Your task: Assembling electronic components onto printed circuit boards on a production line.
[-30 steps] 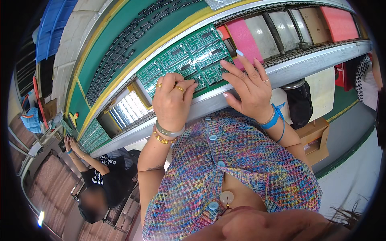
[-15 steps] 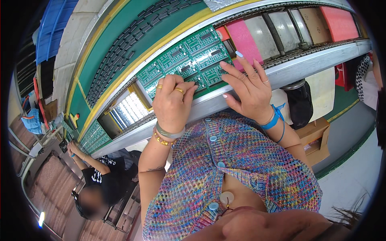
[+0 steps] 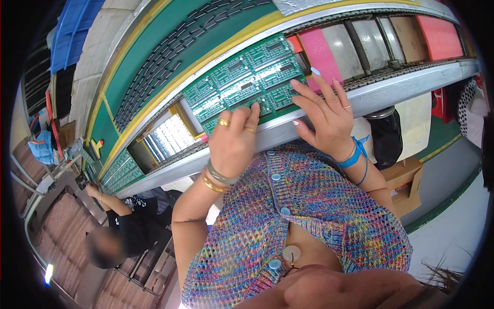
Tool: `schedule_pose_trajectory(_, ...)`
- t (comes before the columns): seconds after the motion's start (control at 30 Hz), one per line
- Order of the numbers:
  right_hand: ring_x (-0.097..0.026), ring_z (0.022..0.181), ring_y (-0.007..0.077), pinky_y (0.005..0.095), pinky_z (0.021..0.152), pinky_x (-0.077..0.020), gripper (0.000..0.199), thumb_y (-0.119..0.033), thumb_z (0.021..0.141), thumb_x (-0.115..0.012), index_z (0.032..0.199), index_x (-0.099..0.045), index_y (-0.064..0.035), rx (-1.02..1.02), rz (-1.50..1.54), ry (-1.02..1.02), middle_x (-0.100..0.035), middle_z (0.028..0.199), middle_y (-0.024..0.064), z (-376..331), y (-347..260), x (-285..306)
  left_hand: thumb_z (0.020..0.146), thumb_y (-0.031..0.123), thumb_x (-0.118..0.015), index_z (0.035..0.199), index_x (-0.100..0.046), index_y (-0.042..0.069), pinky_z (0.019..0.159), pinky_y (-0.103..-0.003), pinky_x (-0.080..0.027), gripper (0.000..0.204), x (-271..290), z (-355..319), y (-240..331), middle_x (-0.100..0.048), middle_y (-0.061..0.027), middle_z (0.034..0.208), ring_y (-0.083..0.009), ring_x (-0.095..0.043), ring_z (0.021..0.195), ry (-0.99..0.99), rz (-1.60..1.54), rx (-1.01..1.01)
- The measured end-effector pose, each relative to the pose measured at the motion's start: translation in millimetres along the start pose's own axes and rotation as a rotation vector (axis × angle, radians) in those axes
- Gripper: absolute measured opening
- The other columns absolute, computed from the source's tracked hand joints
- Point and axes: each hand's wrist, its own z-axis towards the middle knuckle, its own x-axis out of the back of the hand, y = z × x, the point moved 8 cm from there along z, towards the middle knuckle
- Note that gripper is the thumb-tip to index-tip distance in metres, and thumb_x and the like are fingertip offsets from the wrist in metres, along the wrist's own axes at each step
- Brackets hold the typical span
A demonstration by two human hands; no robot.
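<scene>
A green circuit board (image 3: 242, 80) with rows of small components and black chips lies on the metal conveyor rail in front of me. My left hand (image 3: 234, 136), wearing rings and bangles, is over its near left part. Its fingers are bent and close together, with the fingertips at the board's surface; whatever may be between them is hidden. At the board's right end rests my right hand (image 3: 325, 114), its fingers spread and the fingertips over the edge. A blue band circles that wrist.
Beyond the rail, rows of black chips (image 3: 170, 54) lie on a green surface. A pink sheet (image 3: 323, 51) and a red block (image 3: 439, 38) sit along the conveyor to the right. More green boards (image 3: 121, 172) are at the left, near another person's arm (image 3: 110, 201).
My left hand has shifted slightly right and down in the picture, its fingers more bunched. The board and surroundings also appear a little further right. The other person's head has moved left.
</scene>
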Motion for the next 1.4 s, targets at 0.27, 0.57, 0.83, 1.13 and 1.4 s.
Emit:
schedule_pose_trajectory(0.27,-0.049,0.128,0.0305,0.0487,0.11,-0.0287,0.023,-0.024,0.082,-0.061,0.101,-0.064,-0.0107,-0.006,0.094,0.002,-0.064,0.124,0.0044,1.1,-0.6,5.5,0.076,0.017,-0.077,0.089,-0.074,0.011,0.072,-0.035,-0.048,0.014,26.5,32.1,-137.5,-0.06,-0.0041,0.087,-0.023,-0.059,0.084,0.25,0.052,0.348)
schedule_pose_trajectory(0.57,-0.051,0.127,0.03,0.0487,0.11,-0.0295,0.021,-0.023,0.083,-0.06,0.099,-0.065,-0.0116,0.064,0.23,-0.062,-0.064,0.124,0.004,2.9,-28.3,-11.6,0.073,0.016,-0.077,0.083,-0.075,0.012,0.069,-0.035,-0.049,0.012,18.9,36.8,-153.6,-0.059,-0.0025,0.087,-0.0226,-0.058,0.082,0.242,-0.018,0.315)
schedule_pose_trajectory(0.83,-0.055,0.122,0.026,0.0441,0.108,-0.0344,0.015,-0.02,0.081,-0.06,0.094,-0.067,-0.0137,0.074,0.106,-0.009,-0.067,0.117,0.0013,3.3,-30.6,-14.0,0.068,0.008,-0.079,0.083,-0.073,0.007,0.067,-0.033,-0.047,0.016,23.2,19.2,-102.2,-0.058,-0.0044,0.082,-0.0218,-0.056,0.078,0.16,-0.127,0.184)
schedule_pose_trajectory(1.13,-0.057,0.12,0.0244,0.0426,0.108,-0.035,0.015,-0.019,0.081,-0.06,0.093,-0.068,-0.0144,0.059,0.073,-0.015,-0.068,0.115,0.0003,3.6,-31.0,-15.0,0.068,0.009,-0.078,0.079,-0.07,0.01,0.064,-0.033,-0.047,0.013,11.8,14.7,-102.2,-0.055,-0.0018,0.082,-0.0213,-0.055,0.077,0.168,-0.131,0.159)
schedule_pose_trajectory(1.4,-0.057,0.12,0.0243,0.0422,0.109,-0.035,0.015,-0.02,0.081,-0.06,0.093,-0.068,-0.0141,0.065,0.07,-0.008,-0.068,0.115,0.0003,2.5,-31.1,-15.1,0.068,0.009,-0.077,0.079,-0.07,0.01,0.062,-0.033,-0.048,0.013,12.2,12.9,-99.6,-0.055,-0.0012,0.082,-0.0209,-0.055,0.075,0.163,-0.128,0.148)
